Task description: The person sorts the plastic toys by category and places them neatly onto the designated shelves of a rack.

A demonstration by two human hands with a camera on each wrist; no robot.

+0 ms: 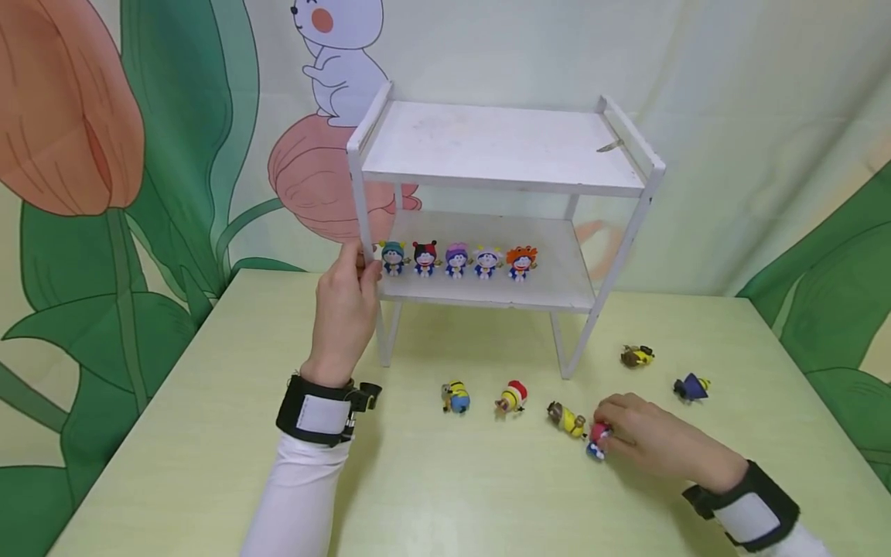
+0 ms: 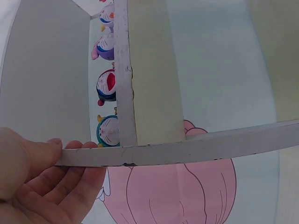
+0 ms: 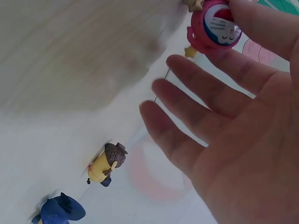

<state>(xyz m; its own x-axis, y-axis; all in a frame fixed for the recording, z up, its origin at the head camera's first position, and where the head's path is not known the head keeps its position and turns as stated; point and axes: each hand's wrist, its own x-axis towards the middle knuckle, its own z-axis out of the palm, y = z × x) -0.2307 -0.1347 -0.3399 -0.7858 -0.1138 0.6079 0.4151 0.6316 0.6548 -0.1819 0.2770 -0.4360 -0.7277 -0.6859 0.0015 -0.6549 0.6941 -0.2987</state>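
While your left hand [image 1: 343, 317] grips the left front post [image 1: 360, 205] of the white rack [image 1: 487, 143], your right hand [image 1: 647, 441] pinches the red-hooded Doraemon figurine [image 3: 217, 28], nearer to you than the rack's front right corner. Better to hold the post steadily and leave the neighbouring Minion figurine [image 1: 572, 422] undisturbed.

The figure [image 1: 598, 441] in the right hand [image 1: 647, 441] is pink, blue and white. Over on the white rack [image 1: 480, 147], I see hats [image 1: 457, 251] in teal, red-and-black, purple, white and orange; past the pale yellow table [image 1: 174, 456], the backdrop [image 1: 522, 54] shows coral and green flowers [image 1: 56, 108].
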